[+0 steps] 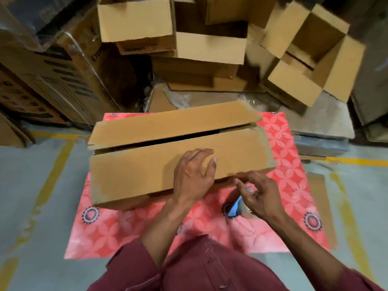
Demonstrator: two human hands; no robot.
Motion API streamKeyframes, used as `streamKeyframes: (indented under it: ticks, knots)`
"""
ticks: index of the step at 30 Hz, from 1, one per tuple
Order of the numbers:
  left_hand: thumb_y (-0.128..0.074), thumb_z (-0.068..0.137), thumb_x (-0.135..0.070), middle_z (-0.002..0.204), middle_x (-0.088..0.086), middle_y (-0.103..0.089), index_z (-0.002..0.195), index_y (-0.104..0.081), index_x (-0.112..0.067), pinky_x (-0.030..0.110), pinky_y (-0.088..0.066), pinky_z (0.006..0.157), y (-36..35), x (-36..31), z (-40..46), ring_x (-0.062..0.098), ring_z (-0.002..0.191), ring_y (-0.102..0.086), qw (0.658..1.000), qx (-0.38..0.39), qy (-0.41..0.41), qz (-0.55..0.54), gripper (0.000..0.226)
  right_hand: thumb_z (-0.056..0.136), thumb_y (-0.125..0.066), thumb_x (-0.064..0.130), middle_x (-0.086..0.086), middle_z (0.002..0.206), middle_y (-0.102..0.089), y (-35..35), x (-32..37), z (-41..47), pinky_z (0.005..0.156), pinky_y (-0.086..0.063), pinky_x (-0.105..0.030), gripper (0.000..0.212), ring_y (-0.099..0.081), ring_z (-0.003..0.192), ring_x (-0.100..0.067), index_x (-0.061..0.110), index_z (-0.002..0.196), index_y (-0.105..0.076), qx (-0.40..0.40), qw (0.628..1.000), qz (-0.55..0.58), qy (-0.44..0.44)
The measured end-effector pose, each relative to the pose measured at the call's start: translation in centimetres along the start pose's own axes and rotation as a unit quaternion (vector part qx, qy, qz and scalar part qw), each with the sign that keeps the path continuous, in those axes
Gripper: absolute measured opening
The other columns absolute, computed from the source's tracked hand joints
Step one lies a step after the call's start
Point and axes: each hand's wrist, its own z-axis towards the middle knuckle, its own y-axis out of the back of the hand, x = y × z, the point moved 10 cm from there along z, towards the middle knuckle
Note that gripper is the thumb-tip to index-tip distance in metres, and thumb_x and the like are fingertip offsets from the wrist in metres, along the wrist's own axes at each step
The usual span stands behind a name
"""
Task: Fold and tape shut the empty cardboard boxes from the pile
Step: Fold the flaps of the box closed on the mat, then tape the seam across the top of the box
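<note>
A long box (180, 156) lies across a pink patterned mat (294, 164) on the grey floor (42, 185), its two top flaps folded down with a dark slit left open between them. The left hand (192, 177) rests on the near flap, palm down, fingers loosely bent and spread a little, the fingertips close to the slit and the thumb pointing right; it presses the flap and grips nothing. The right hand (260, 196) hangs just off the box's near right edge, its fingers part curled, their tips touching or almost touching that edge. Below this hand sits a blue tape dispenser (234, 206) on the mat; motion blur hides whether the fingers hold it or only hover over it. Both forearms come from maroon sleeves (130, 267) at the bottom of the view.

Behind the mat rises the pile (210, 49) of open boxes, flaps up at all angles, with flat cardboard beneath. Printed cartons (52, 80) stand at the left. Yellow lines (54, 164) cross the floor
</note>
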Motion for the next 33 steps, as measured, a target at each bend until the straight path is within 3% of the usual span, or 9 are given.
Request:
streamKeyframes:
  ticks: [4,10,15,19,21,23,25,29,33]
  knots:
    - [-0.071,0.095,-0.019,0.095,-0.007,-0.079,0.100,-0.080,-0.016,0.018,-0.053,0.071,-4.5,-2.7,-2.2,0.009,0.079,-0.071,0.995,0.087,-0.003,-0.042,0.011,0.087,-0.075,0.027,0.015,0.096,-0.076,0.3,-11.0,-5.8,0.070,-0.057,-0.035,0.014,-0.073,0.084,-0.015,0.039,0.095,-0.075,0.090,0.974,-0.010,-0.208]
    - [-0.075,0.091,-0.024,0.094,-0.014,-0.077,0.099,-0.081,-0.023,0.013,-0.048,0.073,-14.1,1.1,-10.3,-0.004,0.080,-0.066,0.930,0.306,0.202,-0.010,0.009,0.085,-0.071,0.029,-0.001,0.124,-0.072,-0.5,-17.5,-6.3,0.088,-0.055,-0.038,0.040,-0.067,0.111,-0.029,0.020,0.124,-0.072,0.193,0.949,-0.099,-0.229]
    - [-0.070,0.093,-0.011,0.099,-0.006,-0.076,0.103,-0.078,-0.018,0.034,-0.057,0.091,-15.0,7.1,-16.4,0.016,0.097,-0.072,0.879,0.187,0.437,-0.040,0.015,0.078,-0.065,0.028,-0.005,0.120,-0.067,-4.2,-16.4,-3.8,0.077,-0.055,-0.039,0.056,-0.063,0.110,-0.033,0.028,0.134,-0.059,0.327,0.922,-0.183,-0.102]
    - [-0.070,0.087,-0.022,0.101,-0.002,-0.078,0.101,-0.079,-0.023,0.043,-0.059,0.096,-14.4,9.8,-20.7,0.023,0.099,-0.072,0.838,0.113,0.529,-0.070,0.017,0.067,-0.073,0.028,-0.006,0.096,-0.068,-5.6,-14.7,-2.2,0.059,-0.048,-0.036,0.056,-0.065,0.092,-0.035,0.021,0.120,-0.057,0.314,0.907,-0.279,0.006]
    - [-0.068,0.074,-0.037,0.096,-0.003,-0.079,0.098,-0.079,-0.032,0.051,-0.061,0.092,-15.0,12.5,-24.0,0.031,0.097,-0.074,0.817,0.095,0.562,-0.081,0.026,0.060,-0.079,0.022,-0.003,0.085,-0.070,-6.6,-13.9,-2.4,0.054,-0.048,-0.035,0.051,-0.066,0.086,-0.032,0.022,0.109,-0.065,0.293,0.903,-0.304,0.080]
    - [-0.068,0.079,-0.030,0.082,0.000,-0.077,0.094,-0.079,-0.028,0.045,-0.062,0.075,-14.9,12.7,-26.1,0.034,0.078,-0.073,0.791,0.077,0.599,-0.094,0.019,0.063,-0.078,0.019,-0.002,0.086,-0.071,-7.6,-13.7,-2.9,0.057,-0.048,-0.035,0.042,-0.067,0.087,-0.030,0.023,0.105,-0.072,0.287,0.896,-0.318,0.119]
    - [-0.063,0.092,-0.015,0.065,0.006,-0.067,0.085,-0.074,-0.015,0.030,-0.047,0.054,-14.5,9.6,-26.4,0.024,0.055,-0.058,0.756,0.058,0.639,-0.128,0.013,0.073,-0.071,0.018,-0.005,0.092,-0.071,-8.2,-14.0,-3.2,0.061,-0.048,-0.036,0.029,-0.068,0.090,-0.030,0.019,0.102,-0.071,0.289,0.892,-0.324,0.120]
    - [-0.058,0.101,-0.016,0.067,0.013,-0.052,0.090,-0.064,-0.011,0.025,-0.033,0.052,-16.4,6.7,-28.4,0.018,0.053,-0.045,0.678,0.047,0.694,-0.237,0.013,0.089,-0.061,0.020,-0.007,0.096,-0.070,-7.5,-14.7,-3.2,0.061,-0.043,-0.037,0.027,-0.071,0.085,-0.035,0.016,0.114,-0.054,0.327,0.899,-0.284,0.065]
    - [-0.051,0.104,-0.021,0.062,0.003,-0.049,0.090,-0.059,-0.013,0.025,-0.032,0.050,-17.2,5.6,-28.6,0.018,0.049,-0.044,0.633,-0.011,0.711,-0.305,0.017,0.085,-0.067,0.022,-0.010,0.090,-0.067,-3.8,-14.0,-3.7,0.060,-0.042,-0.038,0.033,-0.067,0.079,-0.039,0.015,0.109,-0.045,0.294,0.937,-0.187,0.021]
